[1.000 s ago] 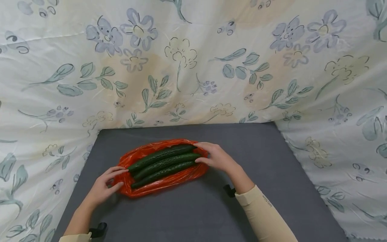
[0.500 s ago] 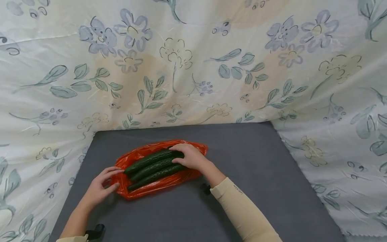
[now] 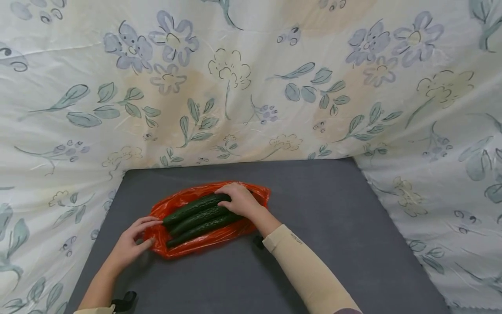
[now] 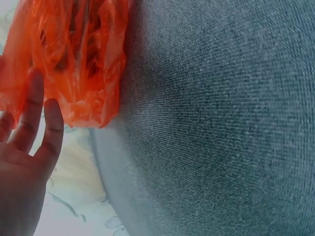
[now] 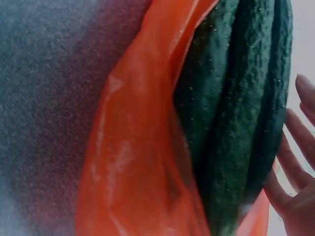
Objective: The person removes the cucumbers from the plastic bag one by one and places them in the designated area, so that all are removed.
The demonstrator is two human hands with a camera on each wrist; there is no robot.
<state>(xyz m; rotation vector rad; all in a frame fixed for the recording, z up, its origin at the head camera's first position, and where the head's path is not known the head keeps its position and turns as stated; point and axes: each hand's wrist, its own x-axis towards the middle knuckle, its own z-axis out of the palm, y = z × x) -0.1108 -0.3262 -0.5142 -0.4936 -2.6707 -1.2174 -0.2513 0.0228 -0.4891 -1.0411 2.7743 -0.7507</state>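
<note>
Three long dark green cucumbers (image 3: 198, 218) lie side by side in an open red plastic bag (image 3: 178, 250), slanting up to the right. My left hand (image 3: 125, 245) is at the bag's left end, its fingertips touching the film by the cucumber tips. Seen from the left wrist, those fingers (image 4: 51, 123) are spread and fairly straight against the bag. Over the right part of the cucumbers rests my right hand (image 3: 240, 201), covering some of their length. In the right wrist view its extended fingers (image 5: 295, 162) lie along the outermost cucumber (image 5: 275, 98).
Bag and cucumbers lie on a dark grey cloth-covered table (image 3: 313, 205). Floral white fabric (image 3: 243, 87) hangs behind it and along both sides. A black strap (image 3: 125, 301) shows at my left wrist.
My right hand has moved left from the cucumbers' right ends onto their upper right part. The left hand stays at the bag's left end.
</note>
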